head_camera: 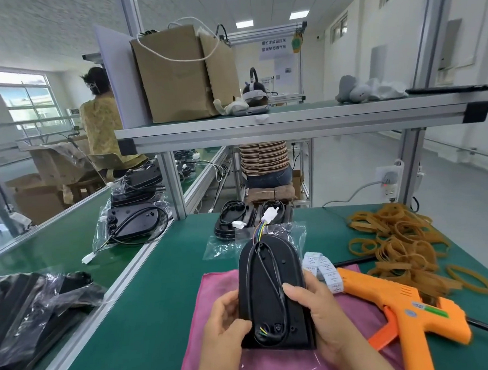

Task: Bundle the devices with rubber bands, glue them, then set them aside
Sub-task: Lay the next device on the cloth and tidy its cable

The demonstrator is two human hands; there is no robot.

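Green bench [163, 288]; both hands, left hand [224, 324], right hand [317, 314], grip black device [272, 291] above pink cloth [218, 361].

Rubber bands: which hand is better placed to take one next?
Probably the right hand: the rubber bands lie on its side of the table, while the left hand can hold the device.

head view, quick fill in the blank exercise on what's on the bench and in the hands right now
1. The left hand and right hand grip a black device over a ____ cloth.
2. The glue gun lying beside them is ____ in colour.
3. The rubber bands are heaped on the ____ side of the bench.
4. The coloured wires lead up to a ____ connector.
Missing words: pink, orange, right, white.
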